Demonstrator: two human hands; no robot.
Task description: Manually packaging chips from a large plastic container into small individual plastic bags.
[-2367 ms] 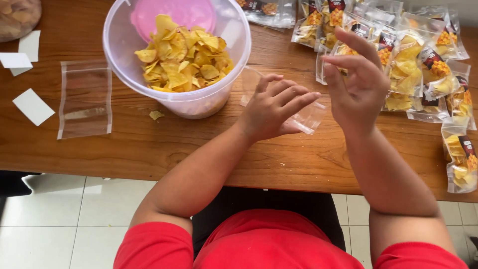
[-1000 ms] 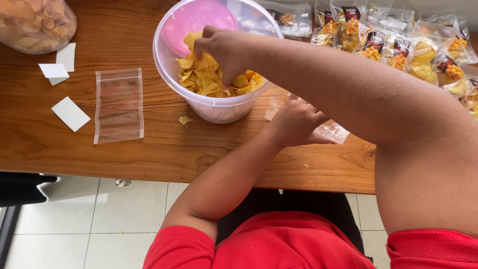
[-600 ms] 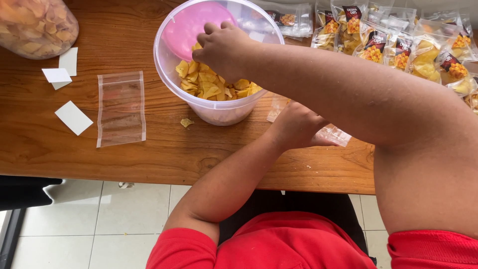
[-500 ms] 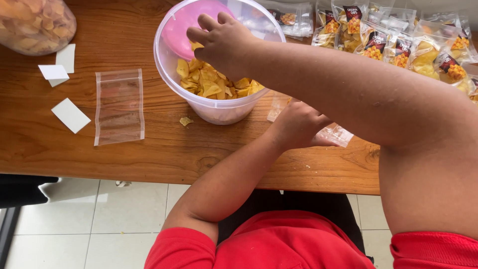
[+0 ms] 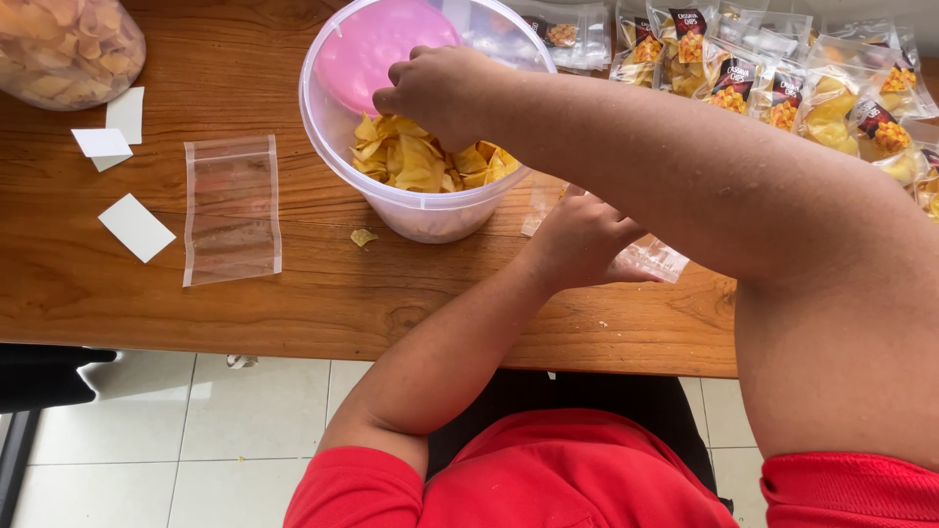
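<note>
**Right hand in the chip tub, left hand on the clear bag**

Head view: You are reaching your right hand [image 5: 440, 86] across your body into the clear plastic tub [image 5: 337, 147], which is standing upright near the middle of the wooden table [image 5: 293, 313] with its mouth facing up. Your fingers are curling downward into the pile of yellow chips [image 5: 416, 161], knuckles up, loosely bunched rather than spread; whether they are actually pinching chips is hidden beneath the hand, so you cannot tell. A pink lid [image 5: 372, 54] is leaning inside the tub against its far wall.

Your left hand [image 5: 582, 240] is resting on the table just right of the tub, fingers curled down and pressing on a small clear bag [image 5: 650, 259]. The bag is lying flat, its long axis running diagonally from beside the tub toward the near right, its far end poking out past your hand.

A second empty clear bag [image 5: 232, 208] is lying flat to the left of the tub, well apart from it, its long axis running away from you. A single loose chip [image 5: 363, 237] is lying on the wood between that bag and the tub. White paper slips [image 5: 137, 227] are lying farther left, and a large sack of chips [image 5: 64, 47] is sitting at the far left corner. Filled, labelled packets [image 5: 782, 78] are lining the far right of the table.
</note>
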